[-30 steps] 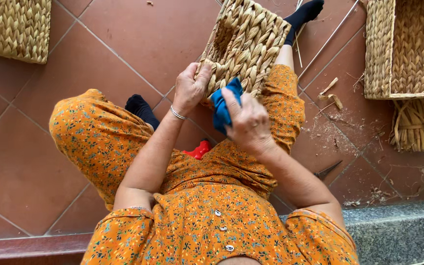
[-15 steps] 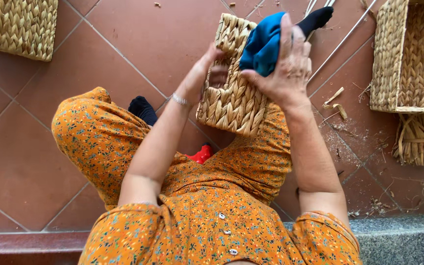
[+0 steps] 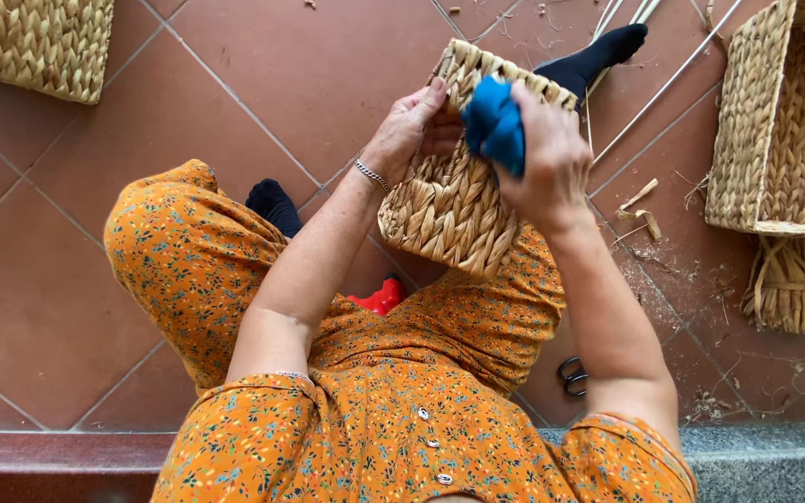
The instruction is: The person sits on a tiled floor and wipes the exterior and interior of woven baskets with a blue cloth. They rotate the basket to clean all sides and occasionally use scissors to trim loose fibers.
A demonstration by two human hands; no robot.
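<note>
Ledge (image 3: 775,461) of grey stone along the bottom edge, at 6 o'clock, with the seated person's orange floral dress (image 3: 402,438) before it. Scissors (image 3: 572,375) lie on the tiled floor (image 3: 58,307) at 5 o'clock, just beside the right elbow; a red object (image 3: 379,298) shows between the knees. Open tile spreads from 7 to 11 o'clock, bare up to a woven basket (image 3: 34,47) at the 10 o'clock corner.

Centre: a small woven basket (image 3: 449,200) rests tilted on the right thigh. Left hand (image 3: 412,126), at its 11 o'clock rim, has fingers curled over the edge, gripping it. Right hand (image 3: 547,154), at its 1 o'clock rim, is closed in a fist around a blue cloth (image 3: 496,126), which is pressed against the basket's upper edge between the two hands.

Farther: cut straw scraps (image 3: 640,200) at 3 o'clock, a large open woven tray (image 3: 789,121) at 2 o'clock with loose straw bundle (image 3: 798,284) beneath it, and thin reeds (image 3: 654,88) near the socked foot (image 3: 598,56) at 1 o'clock.
</note>
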